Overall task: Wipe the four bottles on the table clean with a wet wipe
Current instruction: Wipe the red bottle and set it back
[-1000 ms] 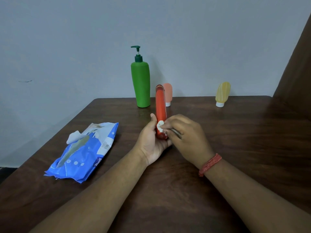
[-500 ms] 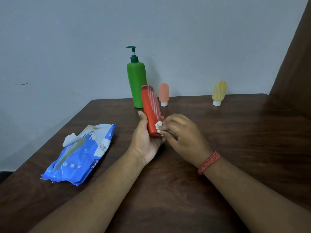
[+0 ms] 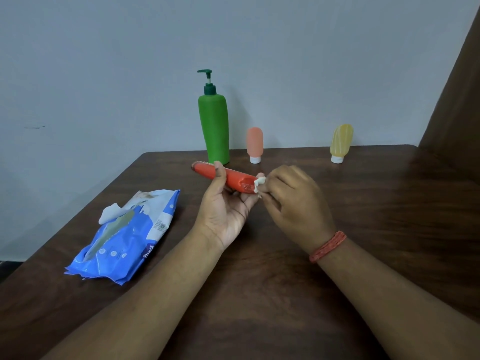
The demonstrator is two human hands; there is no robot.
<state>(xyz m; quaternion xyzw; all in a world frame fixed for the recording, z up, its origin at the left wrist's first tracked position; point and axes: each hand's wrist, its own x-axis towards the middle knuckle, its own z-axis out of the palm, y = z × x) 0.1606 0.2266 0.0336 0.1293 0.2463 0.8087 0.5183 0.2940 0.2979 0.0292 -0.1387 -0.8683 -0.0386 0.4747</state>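
My left hand (image 3: 225, 207) grips a red bottle (image 3: 232, 180), which lies almost level above the table with its far end pointing left. My right hand (image 3: 293, 203) pinches a small white wet wipe (image 3: 259, 183) and holds it against the bottle's near right end. Behind them a tall green pump bottle (image 3: 214, 128) stands upright near the wall. To its right a small peach bottle (image 3: 255, 144) stands on its white cap. Farther right a small yellow bottle (image 3: 340, 142) also stands cap down, leaning a little.
A blue wet wipe pack (image 3: 124, 235) lies on the left of the dark wooden table (image 3: 389, 229), its flap open with a white wipe sticking out. A grey wall runs behind the table. A brown panel rises at the far right.
The red bottle has tipped from upright to nearly level, its top swinging left. My right hand keeps the wipe at the bottle's near end.
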